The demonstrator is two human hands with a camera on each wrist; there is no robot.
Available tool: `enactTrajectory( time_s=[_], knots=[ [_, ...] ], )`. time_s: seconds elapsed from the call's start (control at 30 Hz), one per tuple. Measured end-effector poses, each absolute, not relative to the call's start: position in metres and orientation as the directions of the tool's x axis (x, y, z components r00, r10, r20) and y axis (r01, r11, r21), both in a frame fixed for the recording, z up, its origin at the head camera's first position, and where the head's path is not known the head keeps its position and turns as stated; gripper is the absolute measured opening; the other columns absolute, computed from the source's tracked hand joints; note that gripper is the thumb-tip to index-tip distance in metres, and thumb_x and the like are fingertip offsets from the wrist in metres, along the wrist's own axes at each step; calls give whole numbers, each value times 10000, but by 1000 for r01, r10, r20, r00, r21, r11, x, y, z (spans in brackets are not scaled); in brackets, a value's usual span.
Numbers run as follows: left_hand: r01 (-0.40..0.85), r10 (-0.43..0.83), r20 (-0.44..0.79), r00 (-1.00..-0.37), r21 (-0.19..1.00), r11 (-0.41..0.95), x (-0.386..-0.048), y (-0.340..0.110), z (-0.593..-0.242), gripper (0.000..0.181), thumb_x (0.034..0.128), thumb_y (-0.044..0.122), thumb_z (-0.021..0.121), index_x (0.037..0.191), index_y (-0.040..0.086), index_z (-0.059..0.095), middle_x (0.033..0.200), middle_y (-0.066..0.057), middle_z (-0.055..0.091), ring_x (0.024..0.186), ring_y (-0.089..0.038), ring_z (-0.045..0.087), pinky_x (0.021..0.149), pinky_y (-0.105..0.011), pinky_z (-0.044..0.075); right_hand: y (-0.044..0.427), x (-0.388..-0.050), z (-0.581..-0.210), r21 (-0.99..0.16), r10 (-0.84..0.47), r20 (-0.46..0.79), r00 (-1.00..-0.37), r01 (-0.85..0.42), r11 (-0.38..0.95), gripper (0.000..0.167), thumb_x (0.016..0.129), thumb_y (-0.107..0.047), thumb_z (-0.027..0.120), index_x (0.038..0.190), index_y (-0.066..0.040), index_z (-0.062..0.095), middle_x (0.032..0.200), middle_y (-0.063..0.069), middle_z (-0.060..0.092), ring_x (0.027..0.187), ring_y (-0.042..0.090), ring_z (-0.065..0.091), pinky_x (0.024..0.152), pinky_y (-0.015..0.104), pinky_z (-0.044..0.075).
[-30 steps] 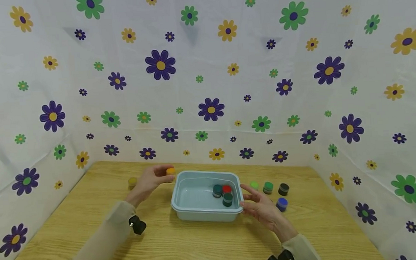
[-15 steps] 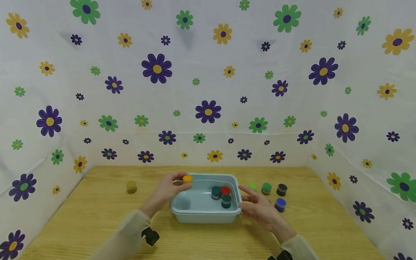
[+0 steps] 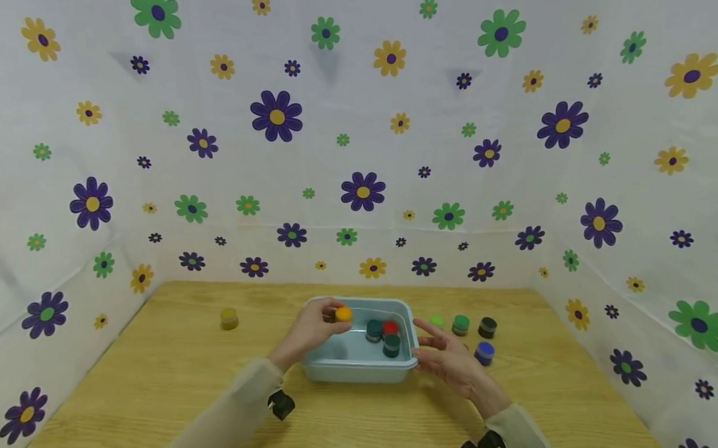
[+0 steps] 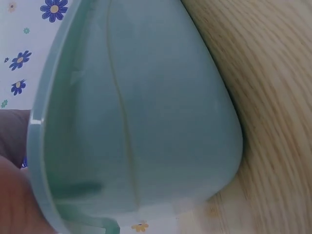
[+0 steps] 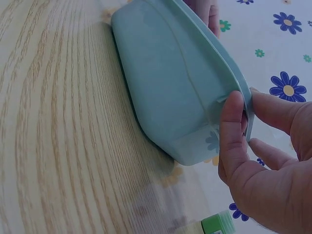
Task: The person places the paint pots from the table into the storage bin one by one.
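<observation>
In the head view my left hand point(image 3: 311, 331) pinches a small orange-lidded paint jar point(image 3: 343, 315) above the left part of a pale blue plastic tub point(image 3: 357, 373). Inside the tub, toward its right end, stand a teal jar point(image 3: 373, 330), a red jar point(image 3: 390, 328) and a dark green jar point(image 3: 392, 346). My right hand point(image 5: 268, 170) grips the tub's right rim, fingers on both sides of it in the right wrist view. The tub's wall fills most of the left wrist view, where only part of the left hand point(image 4: 19, 200) shows and the orange jar is hidden.
A yellow jar point(image 3: 229, 319) stands left of the tub on the wooden table point(image 3: 321, 429). Right of it, close to the right hand, are a light green jar point(image 3: 436, 321), a green jar point(image 3: 460, 325), a black jar point(image 3: 487, 327) and a blue jar point(image 3: 484, 353). Flowered cloth point(image 3: 344, 170) surrounds the table.
My left hand has carried the orange-lidded jar rightward, from beside the tub's left edge to over its inside. My right hand stays on the rim.
</observation>
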State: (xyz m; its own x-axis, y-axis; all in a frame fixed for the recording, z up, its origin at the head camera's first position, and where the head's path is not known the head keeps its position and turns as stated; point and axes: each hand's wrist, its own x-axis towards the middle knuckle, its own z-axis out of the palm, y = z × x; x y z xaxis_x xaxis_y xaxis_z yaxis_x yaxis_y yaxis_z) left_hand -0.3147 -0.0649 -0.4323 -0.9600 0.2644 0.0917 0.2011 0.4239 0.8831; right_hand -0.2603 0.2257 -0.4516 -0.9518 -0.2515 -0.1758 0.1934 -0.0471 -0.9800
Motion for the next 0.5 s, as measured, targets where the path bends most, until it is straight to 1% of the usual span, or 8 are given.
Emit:
enactTrajectory(
  time_s=[0.1,0.27,0.33,0.5],
  knots=[
    [196,291,63,-955,868,457,-315,-59,-432,337,842,140,773,1151,58,666,1029,-72,659,913,-190,594,753,-288,544,225,-261,-451,-980,-241,-177,-954,193,-46,728,909,-65,685,1536,-171,331,1383,269,367,932,158,628,843,281,588],
    [181,343,9,-939,862,474,-315,-54,-433,364,815,132,791,1148,51,669,1040,-105,655,786,-169,640,691,-284,563,225,-260,-450,-979,-224,-186,-957,199,-33,723,908,-67,686,1533,-179,341,1388,263,373,942,161,626,833,270,589],
    [185,357,6,-934,863,470,-315,-53,-434,354,812,134,793,1134,50,670,1039,-107,655,740,-167,653,677,-294,575,225,-260,-450,-980,-222,-186,-957,198,-35,720,908,-67,686,1531,-183,346,1391,263,372,939,158,627,832,267,589],
    [212,394,18,-919,865,455,-315,-51,-437,290,807,117,792,1066,37,686,1005,-91,667,737,-159,653,689,-323,591,225,-260,-450,-980,-224,-181,-958,195,-38,718,905,-68,690,1528,-183,352,1381,261,380,931,159,629,835,273,589]
  ],
)
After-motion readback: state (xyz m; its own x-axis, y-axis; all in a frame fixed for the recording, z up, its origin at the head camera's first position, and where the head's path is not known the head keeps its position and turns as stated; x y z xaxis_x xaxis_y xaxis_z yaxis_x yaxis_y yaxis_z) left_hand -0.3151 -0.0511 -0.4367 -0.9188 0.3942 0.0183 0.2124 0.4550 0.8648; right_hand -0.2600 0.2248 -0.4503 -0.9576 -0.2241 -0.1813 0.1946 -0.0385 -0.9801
